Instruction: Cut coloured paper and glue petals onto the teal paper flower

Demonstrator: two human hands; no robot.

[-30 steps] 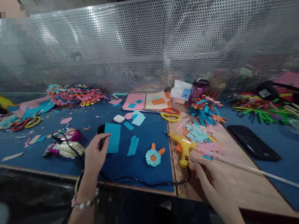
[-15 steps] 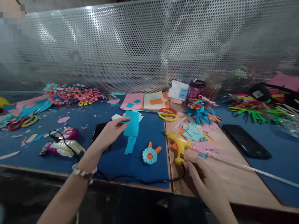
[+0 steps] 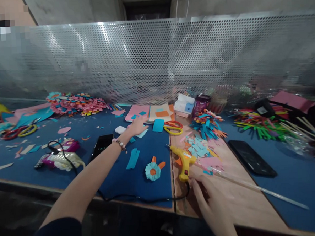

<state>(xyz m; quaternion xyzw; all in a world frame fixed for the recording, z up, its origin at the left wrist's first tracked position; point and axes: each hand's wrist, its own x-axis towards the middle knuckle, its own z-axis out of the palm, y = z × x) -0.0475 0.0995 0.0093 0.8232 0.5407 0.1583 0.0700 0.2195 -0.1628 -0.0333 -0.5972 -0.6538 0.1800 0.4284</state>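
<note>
My left hand [image 3: 137,126] reaches far across the blue mat, fingers spread and open, resting on light blue paper pieces [image 3: 142,134] just in front of a pink sheet [image 3: 135,112]. A blue paper square [image 3: 158,125] lies just right of it, beside yellow and orange scissors [image 3: 173,127]. My right hand [image 3: 209,200] lies open and flat on the wooden board [image 3: 245,201], its fingertips just behind the yellow glue gun [image 3: 184,162]. A blue and orange paper flower [image 3: 153,170] and blue strips [image 3: 132,158] sit between my arms.
A black phone [image 3: 102,144] and a white case [image 3: 120,130] lie by my left wrist; a second phone [image 3: 252,158] lies right. The glue gun's cable [image 3: 141,199] runs along the front edge. Paper scrap piles [image 3: 76,101], a tissue box [image 3: 183,105], a long stick [image 3: 260,189] and a perforated metal screen [image 3: 154,57] surround the mat.
My left hand carried the blue paper forward from the mat's front, let go of it near the scissors, and now lies open. My right hand stayed by the glue gun.
</note>
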